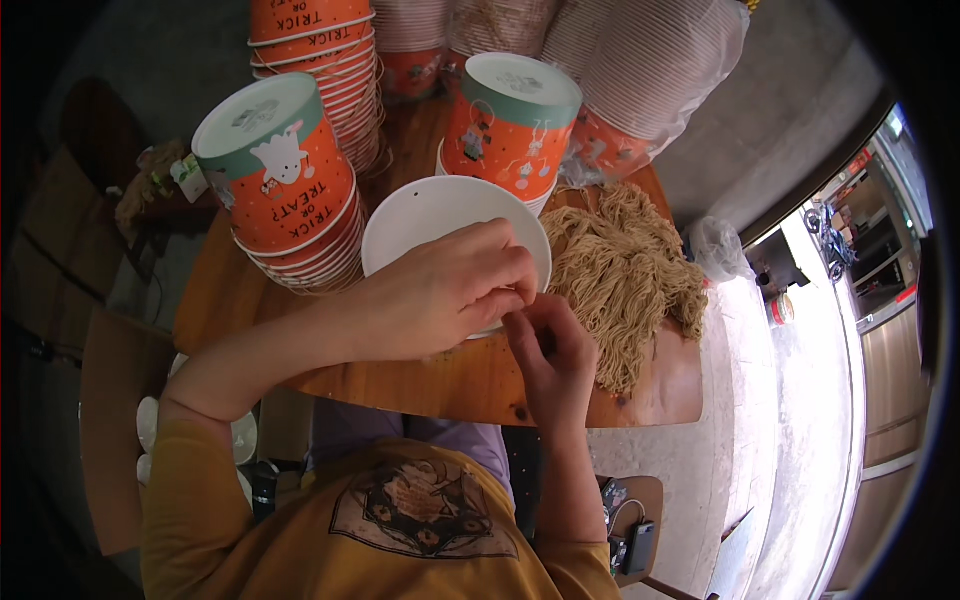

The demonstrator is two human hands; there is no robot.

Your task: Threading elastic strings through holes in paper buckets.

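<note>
A white paper bucket (pixel 415 215) lies in front of me with its open mouth facing up, and a small dark hole shows near its far rim. My left hand (pixel 470 285) reaches across the bucket's near side, fingers closed in a pinch at its right rim. Against those fingertips, my right hand (pixel 555 350) is pinched too. Whatever lies between the fingers is too small and hidden to make out. Just right of the bucket, a loose heap of tan cords (pixel 630 280) spreads over the wooden table (pixel 440 385).
Upside-down stacks of orange and green buckets stand at the left (pixel 275 180) and behind the bucket (pixel 515 130). A taller orange stack (pixel 315 60) and plastic-wrapped bucket stacks (pixel 650 70) rise at the back. Below right, a stool (pixel 640 520) carries a dark device with a cable.
</note>
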